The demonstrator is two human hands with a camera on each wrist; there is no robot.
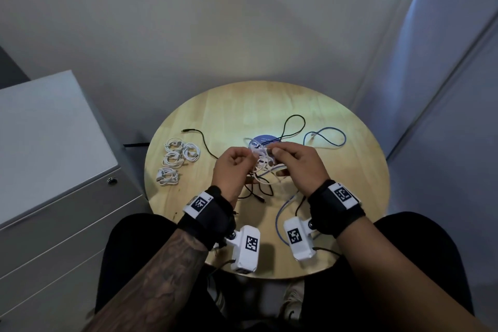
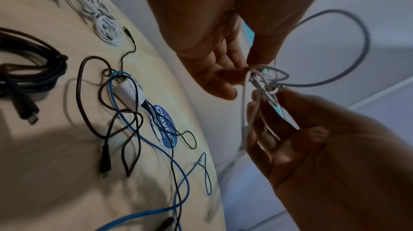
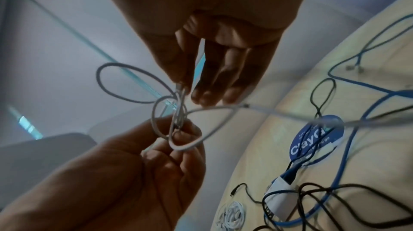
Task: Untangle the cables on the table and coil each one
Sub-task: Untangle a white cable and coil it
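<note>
**Both hands up on a knotted white cable**

Head view: both hands are raised over the middle of the round wooden table [image 1: 350, 224]. The left hand [image 1: 233, 167] has its fingers curled in, pinching a white cable [image 1: 262, 163]; the right hand [image 1: 296, 160] pinches the same cable just beside it. Under them sits the tangle: a black cable [image 1: 293, 122] looping toward the far side, a blue cable [image 1: 327, 136] curling at far right and trailing back to the near edge. Four coiled white cables [image 1: 176, 159] lie in a cluster at the left, well apart from the tangle. A blue round sticker [image 1: 262, 140] shows just beyond the fingers. A grey drawer cabinet [image 1: 54, 170] stands left of the table.

Left wrist view: thumb and fingertips of the left hand [image 2: 214, 54] pinch the knot of the white cable [image 2: 335, 79], which is lifted off the table. The right hand [image 2: 312, 137] grips strands from below.

Right wrist view: the right hand [image 3: 214, 49] pinches the knot from above, and the left hand [image 3: 156, 164] curls round a loop of the white cable [image 3: 125, 83]. The blue cable [image 3: 348, 146] and black cable [image 3: 324, 189] lie crossed on the table.
</note>
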